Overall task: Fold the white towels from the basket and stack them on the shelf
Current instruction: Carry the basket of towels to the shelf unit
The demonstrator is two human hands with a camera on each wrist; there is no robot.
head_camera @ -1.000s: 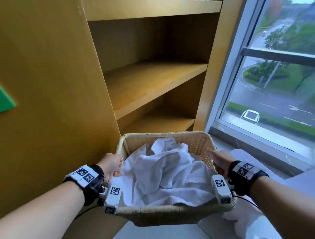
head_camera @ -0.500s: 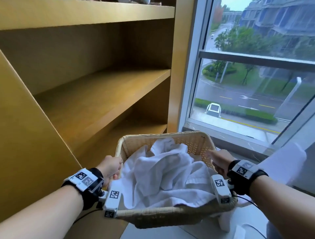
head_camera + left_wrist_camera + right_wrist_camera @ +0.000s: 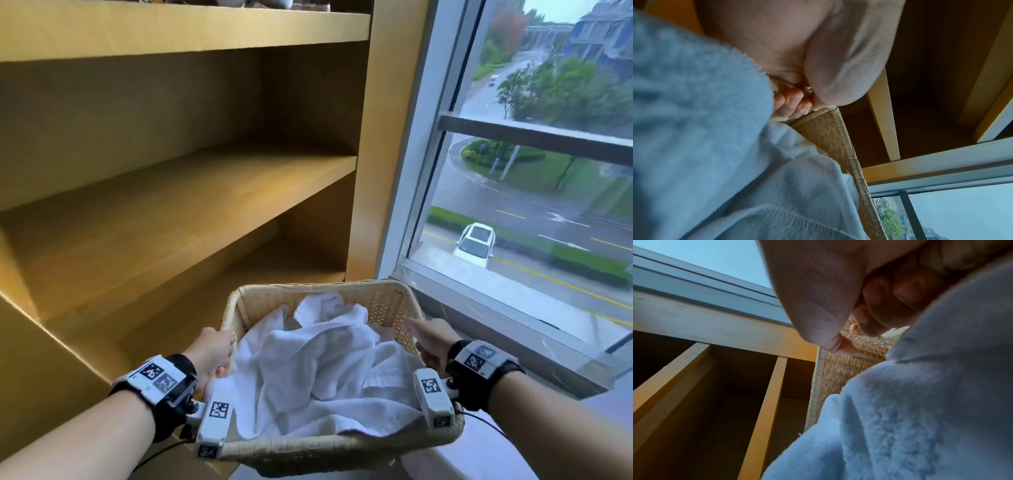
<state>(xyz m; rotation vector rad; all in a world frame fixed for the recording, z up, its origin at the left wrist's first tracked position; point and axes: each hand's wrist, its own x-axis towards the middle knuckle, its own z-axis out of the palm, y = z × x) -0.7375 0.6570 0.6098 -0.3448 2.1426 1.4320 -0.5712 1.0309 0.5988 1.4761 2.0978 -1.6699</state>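
Observation:
A woven wicker basket (image 3: 387, 301) full of crumpled white towels (image 3: 318, 373) hangs in the air in front of a wooden shelf unit (image 3: 191, 202). My left hand (image 3: 214, 353) grips the basket's left rim, fingers curled over the edge (image 3: 795, 100). At the right rim, my right hand (image 3: 426, 346) grips the edge, thumb on the outer wall and fingers inside (image 3: 875, 318). Towel cloth (image 3: 705, 146) fills the near part of both wrist views (image 3: 910, 418). The middle shelf board lies bare, to the left of and above the basket.
A large window (image 3: 534, 178) with a grey sill (image 3: 496, 329) stands right of the shelf unit's side panel (image 3: 380, 171). A lower shelf (image 3: 260, 274) lies just behind the basket. Dark objects sit on the top shelf (image 3: 253, 3), mostly cut off.
The view has swung left and up along the shelves, and the basket sits nearer the shelf opening. Both hands keep the same grip on the basket's rims.

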